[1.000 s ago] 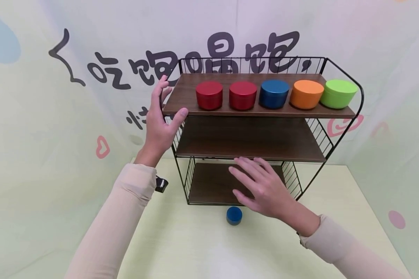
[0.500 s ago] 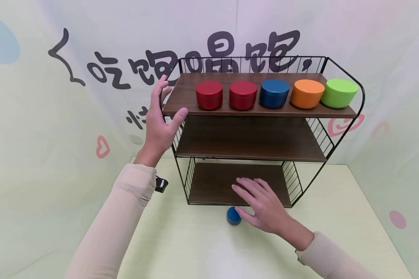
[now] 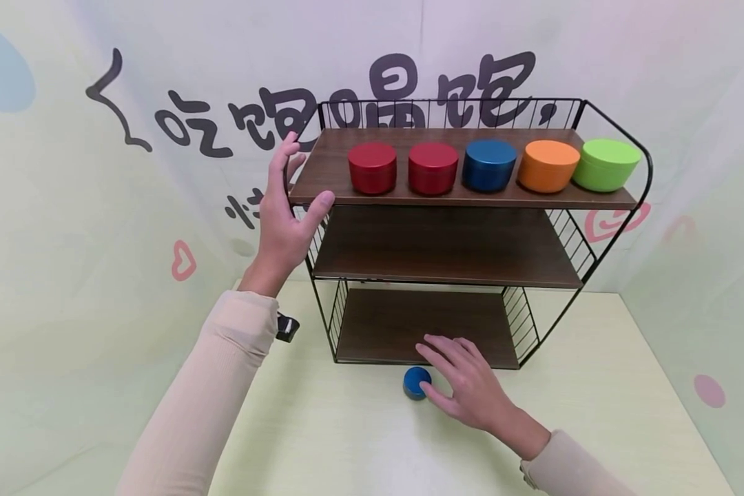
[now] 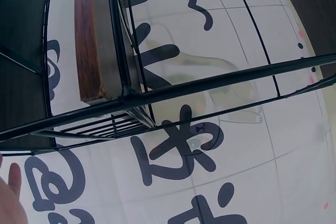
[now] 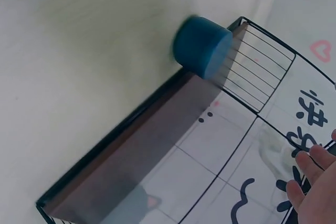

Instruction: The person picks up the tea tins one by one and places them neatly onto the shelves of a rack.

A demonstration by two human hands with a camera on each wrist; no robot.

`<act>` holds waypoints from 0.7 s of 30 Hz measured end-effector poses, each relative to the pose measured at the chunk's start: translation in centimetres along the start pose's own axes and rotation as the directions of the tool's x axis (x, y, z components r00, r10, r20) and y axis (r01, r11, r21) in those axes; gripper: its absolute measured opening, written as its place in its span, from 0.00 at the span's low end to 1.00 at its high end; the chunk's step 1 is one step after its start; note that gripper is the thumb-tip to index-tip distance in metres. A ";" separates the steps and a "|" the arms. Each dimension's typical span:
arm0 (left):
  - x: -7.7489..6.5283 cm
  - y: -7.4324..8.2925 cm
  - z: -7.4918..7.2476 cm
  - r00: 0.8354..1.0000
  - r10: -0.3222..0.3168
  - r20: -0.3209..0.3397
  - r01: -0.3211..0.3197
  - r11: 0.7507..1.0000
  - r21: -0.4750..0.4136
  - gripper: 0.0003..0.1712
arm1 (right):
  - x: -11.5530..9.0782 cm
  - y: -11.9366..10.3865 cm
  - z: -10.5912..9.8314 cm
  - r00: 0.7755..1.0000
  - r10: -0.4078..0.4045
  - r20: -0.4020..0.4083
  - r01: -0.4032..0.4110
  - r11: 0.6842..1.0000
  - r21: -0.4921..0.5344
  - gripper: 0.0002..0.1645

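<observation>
My left hand [image 3: 282, 217] holds the upper left side of a three-tier shelf rack [image 3: 446, 244] of black wire and dark wood boards, thumb over the top board's front corner. Just in front of the lowest board, a small round blue tin [image 3: 417, 384] sits on the table. Over the tin's right side hovers my right hand [image 3: 468, 389], fingers spread and the thumb tip overlapping the lid's edge in the head view. The right wrist view shows the same blue tin [image 5: 202, 45] with the fingers [image 5: 310, 169] apart from it.
Along the top board stand two red tins [image 3: 372, 167] [image 3: 432, 168], a blue tin [image 3: 488, 164], an orange tin [image 3: 548, 166] and a green tin [image 3: 605, 164]. A cloth backdrop [image 3: 130, 193] with large dark lettering hangs behind. The pale table [image 3: 322, 427] extends toward me.
My right hand has come down from in front of the middle board to beside the blue tin on the table. The left hand keeps its hold on the rack.
</observation>
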State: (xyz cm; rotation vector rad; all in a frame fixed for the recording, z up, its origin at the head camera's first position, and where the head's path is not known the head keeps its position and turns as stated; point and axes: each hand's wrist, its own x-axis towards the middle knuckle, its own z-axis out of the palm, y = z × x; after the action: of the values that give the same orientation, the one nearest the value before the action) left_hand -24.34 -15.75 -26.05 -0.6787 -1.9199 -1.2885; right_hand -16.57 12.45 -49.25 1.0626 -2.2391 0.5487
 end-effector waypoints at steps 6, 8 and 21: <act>0.0 0.0 0.0 1.000 0.004 -0.002 -0.004 1.000 0.003 0.37 | -1.0 0.0 1.0 1.000 0.016 -0.004 -0.016 1.000 0.005 0.31; 0.0 0.0 0.1 1.000 0.007 -0.001 -0.007 1.000 0.003 0.37 | -1.3 0.1 1.2 1.000 0.021 -0.008 -0.021 1.000 0.005 0.32; 0.0 0.0 0.1 1.000 0.009 0.000 -0.009 1.000 0.004 0.36 | -2.6 0.6 3.2 0.996 0.081 0.031 -0.081 0.997 0.016 0.32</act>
State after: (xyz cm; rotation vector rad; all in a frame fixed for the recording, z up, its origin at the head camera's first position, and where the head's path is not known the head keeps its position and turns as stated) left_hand -24.33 -15.68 -26.04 -0.6846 -1.9162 -1.2785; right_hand -16.77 12.35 -53.45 0.9980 -2.3158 0.5909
